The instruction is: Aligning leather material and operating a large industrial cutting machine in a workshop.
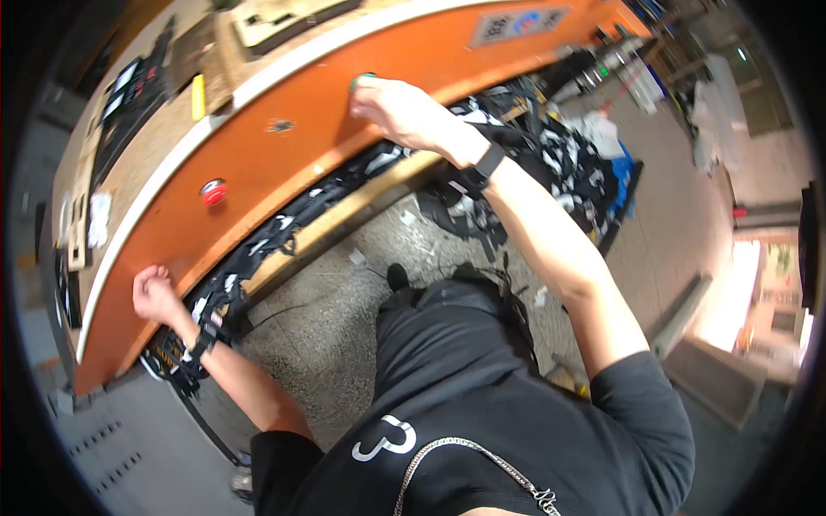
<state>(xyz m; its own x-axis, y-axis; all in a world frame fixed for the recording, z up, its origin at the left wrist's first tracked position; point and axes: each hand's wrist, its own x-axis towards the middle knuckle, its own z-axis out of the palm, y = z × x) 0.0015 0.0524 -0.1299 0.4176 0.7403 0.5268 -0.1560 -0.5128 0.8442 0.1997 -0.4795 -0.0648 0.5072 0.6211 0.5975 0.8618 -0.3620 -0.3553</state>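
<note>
An orange panel (292, 176) with a pale top edge stands in front of me. My right hand (400, 112) reaches to its upper middle, fingers bent over a green button (365, 79) that shows only in part. Lower down at the left, my left hand (155, 297) rests at the panel's face with its fingers curled in. Whatever lies under those fingers is hidden. Between the two hands a red button (213, 192) sticks out, touched by neither. A dark strap circles each wrist.
Above the panel, a worktop carries a yellow stick (199, 96), a black device (129, 95) and pale slotted boards (275, 21). Black and white scraps (559, 163) heap up at the right and run along a wooden beam (335, 219) below the panel. A cable crosses the floor.
</note>
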